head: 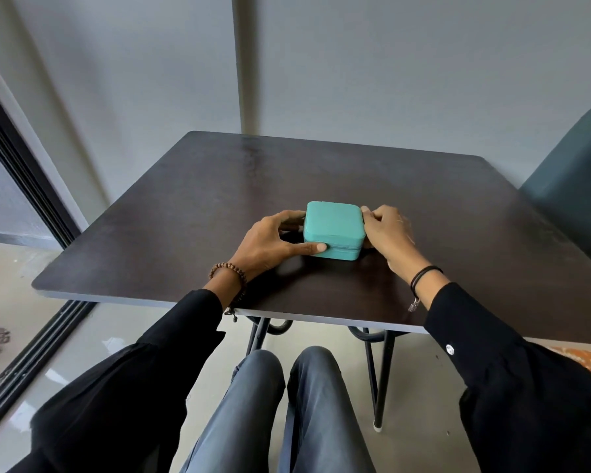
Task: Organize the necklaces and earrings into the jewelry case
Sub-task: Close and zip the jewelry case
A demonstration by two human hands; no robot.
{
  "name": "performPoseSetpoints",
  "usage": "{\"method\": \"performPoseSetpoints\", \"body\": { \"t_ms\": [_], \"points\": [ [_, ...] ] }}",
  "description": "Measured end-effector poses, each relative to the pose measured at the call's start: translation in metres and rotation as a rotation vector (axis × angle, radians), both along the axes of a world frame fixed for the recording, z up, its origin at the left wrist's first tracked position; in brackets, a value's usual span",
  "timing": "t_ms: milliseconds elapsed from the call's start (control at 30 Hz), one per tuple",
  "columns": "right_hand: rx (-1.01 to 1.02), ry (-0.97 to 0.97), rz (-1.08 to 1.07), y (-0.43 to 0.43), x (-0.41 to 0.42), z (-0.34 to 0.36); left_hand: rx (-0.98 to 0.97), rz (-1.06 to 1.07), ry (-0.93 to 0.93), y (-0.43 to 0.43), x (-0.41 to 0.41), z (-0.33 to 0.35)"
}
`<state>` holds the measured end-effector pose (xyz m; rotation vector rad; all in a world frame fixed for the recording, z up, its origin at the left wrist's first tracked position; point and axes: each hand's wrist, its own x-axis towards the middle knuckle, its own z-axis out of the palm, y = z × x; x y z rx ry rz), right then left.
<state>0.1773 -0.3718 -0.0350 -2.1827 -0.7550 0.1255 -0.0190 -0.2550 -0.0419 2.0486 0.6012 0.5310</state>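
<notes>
The turquoise jewelry case (333, 227) sits closed, lid down, on the dark table (219, 186), nearer the person's edge than the wall. The left hand (270, 242), with a bead bracelet (231, 269) at its wrist, grips the case's left side, the thumb laid along the front seam and the fingers wrapped round the rear left corner. The right hand (388, 233), wearing a black cord bracelet (423, 274), holds the right side with curled fingers bunched at the rear right corner; whether they pinch a zip pull cannot be told.
</notes>
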Motion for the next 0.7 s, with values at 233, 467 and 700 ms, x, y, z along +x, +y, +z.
{"method": "performPoseSetpoints", "body": {
  "t_ms": [233,467,700],
  "points": [
    [0.075,0.050,0.023,0.020,-0.009,0.002,0.006,0.070,-0.067,0.009,-0.005,0.000],
    [0.297,0.213,0.122,0.078,-0.021,0.007,-0.091,0.183,-0.146,0.061,-0.005,0.019],
    [0.383,0.303,0.241,0.166,-0.019,0.015,-0.125,0.268,-0.152,0.152,0.011,0.029]
  ]
}}
